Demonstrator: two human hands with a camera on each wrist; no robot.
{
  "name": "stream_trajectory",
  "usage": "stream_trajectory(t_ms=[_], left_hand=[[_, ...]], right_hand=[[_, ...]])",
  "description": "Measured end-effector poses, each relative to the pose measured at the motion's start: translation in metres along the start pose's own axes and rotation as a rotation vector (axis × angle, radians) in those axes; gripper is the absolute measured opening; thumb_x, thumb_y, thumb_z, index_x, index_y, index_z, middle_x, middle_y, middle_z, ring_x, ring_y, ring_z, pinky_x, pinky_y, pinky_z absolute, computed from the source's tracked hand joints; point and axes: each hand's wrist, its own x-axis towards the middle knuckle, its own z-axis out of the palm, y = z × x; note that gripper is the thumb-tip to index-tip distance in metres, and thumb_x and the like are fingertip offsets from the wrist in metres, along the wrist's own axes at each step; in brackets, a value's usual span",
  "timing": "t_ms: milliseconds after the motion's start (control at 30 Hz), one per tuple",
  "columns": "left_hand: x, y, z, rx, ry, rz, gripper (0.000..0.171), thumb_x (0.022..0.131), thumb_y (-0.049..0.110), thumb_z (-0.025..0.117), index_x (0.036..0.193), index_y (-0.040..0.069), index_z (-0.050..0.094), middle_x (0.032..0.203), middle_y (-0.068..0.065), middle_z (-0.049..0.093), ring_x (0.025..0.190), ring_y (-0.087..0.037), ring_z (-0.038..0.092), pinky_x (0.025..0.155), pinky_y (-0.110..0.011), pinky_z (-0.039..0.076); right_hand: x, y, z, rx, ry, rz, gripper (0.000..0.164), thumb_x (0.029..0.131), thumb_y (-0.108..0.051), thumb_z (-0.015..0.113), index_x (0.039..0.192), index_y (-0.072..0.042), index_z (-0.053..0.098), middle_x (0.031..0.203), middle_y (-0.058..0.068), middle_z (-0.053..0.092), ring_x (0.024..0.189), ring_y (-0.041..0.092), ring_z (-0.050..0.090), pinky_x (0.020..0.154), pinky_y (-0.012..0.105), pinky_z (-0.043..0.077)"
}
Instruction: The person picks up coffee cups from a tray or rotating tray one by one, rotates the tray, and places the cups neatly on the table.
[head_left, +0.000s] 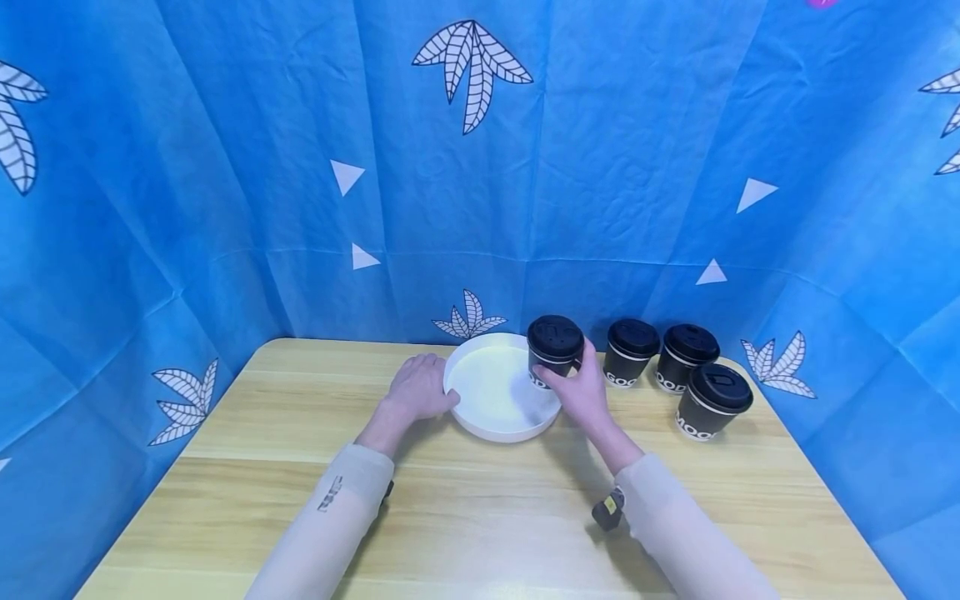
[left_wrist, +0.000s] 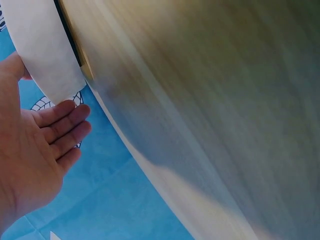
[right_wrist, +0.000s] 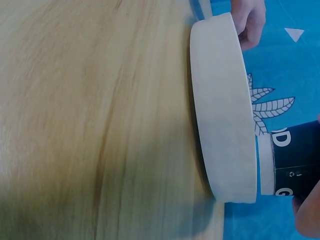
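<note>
A round white tray [head_left: 498, 387] with a low rim lies near the table's back edge. At its left side, my left hand [head_left: 420, 386] holds the rim. In the left wrist view its thumb goes over the tray wall [left_wrist: 47, 50], and the fingers lie along the outside. My right hand [head_left: 581, 387] grips a black lidded paper coffee cup [head_left: 555, 337] over the tray's right part. The right wrist view shows the cup's base [right_wrist: 266, 165] just above the rim, apart from it. That cup looks about upright. Some right fingers are hidden behind it.
To the right stand three more black lidded cups: one [head_left: 632, 350] near my right hand, one [head_left: 684, 354] beside it, and one [head_left: 712, 400] closer to the front. Blue patterned cloth [head_left: 450, 192] hangs behind and beside the wooden table [head_left: 480, 517].
</note>
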Motion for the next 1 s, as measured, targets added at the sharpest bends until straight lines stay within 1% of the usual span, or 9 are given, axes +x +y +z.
stream_trajectory(t_ms=[100, 300, 433, 767, 1000], left_hand=[[0.0, 0.0, 0.0, 0.001, -0.003, 0.001, 0.07, 0.092, 0.043, 0.064, 0.14, -0.006, 0.053, 0.139, -0.02, 0.058, 0.138, -0.038, 0.047, 0.124, -0.051, 0.028], [0.0, 0.0, 0.001, 0.007, 0.01, 0.002, 0.066, 0.091, 0.042, 0.065, 0.137, -0.005, 0.056, 0.131, -0.018, 0.061, 0.13, -0.036, 0.051, 0.121, -0.049, 0.032], [0.0, 0.0, 0.002, 0.002, 0.011, 0.0, 0.067, 0.091, 0.042, 0.065, 0.137, -0.006, 0.055, 0.132, -0.018, 0.061, 0.131, -0.036, 0.051, 0.121, -0.05, 0.032], [0.0, 0.0, 0.001, 0.0, 0.009, 0.003, 0.068, 0.091, 0.043, 0.065, 0.138, -0.006, 0.055, 0.132, -0.018, 0.061, 0.13, -0.036, 0.051, 0.121, -0.049, 0.032], [-0.001, 0.001, 0.0, 0.0, 0.014, 0.0, 0.065, 0.091, 0.042, 0.066, 0.135, -0.005, 0.056, 0.127, -0.016, 0.061, 0.124, -0.034, 0.052, 0.12, -0.048, 0.034]], right_hand=[[0.0, -0.003, -0.003, -0.009, 0.004, -0.004, 0.095, 0.082, -0.015, 0.087, 0.158, -0.003, 0.031, 0.156, 0.019, 0.044, 0.142, 0.039, 0.045, 0.12, 0.052, 0.036], [0.0, -0.003, -0.008, -0.02, 0.02, -0.025, 0.093, 0.082, -0.015, 0.087, 0.156, -0.002, 0.033, 0.153, 0.02, 0.046, 0.14, 0.038, 0.047, 0.119, 0.052, 0.037], [0.0, -0.001, -0.011, -0.027, 0.023, -0.024, 0.092, 0.082, -0.015, 0.087, 0.156, -0.002, 0.033, 0.153, 0.019, 0.046, 0.14, 0.039, 0.047, 0.119, 0.053, 0.037], [-0.002, 0.002, -0.018, -0.024, 0.038, -0.054, 0.09, 0.081, -0.012, 0.087, 0.154, -0.002, 0.036, 0.15, 0.019, 0.049, 0.138, 0.037, 0.049, 0.118, 0.05, 0.038], [-0.002, 0.005, -0.023, -0.038, 0.05, -0.059, 0.089, 0.081, -0.014, 0.089, 0.153, -0.004, 0.038, 0.148, 0.018, 0.051, 0.137, 0.037, 0.051, 0.119, 0.049, 0.038]])
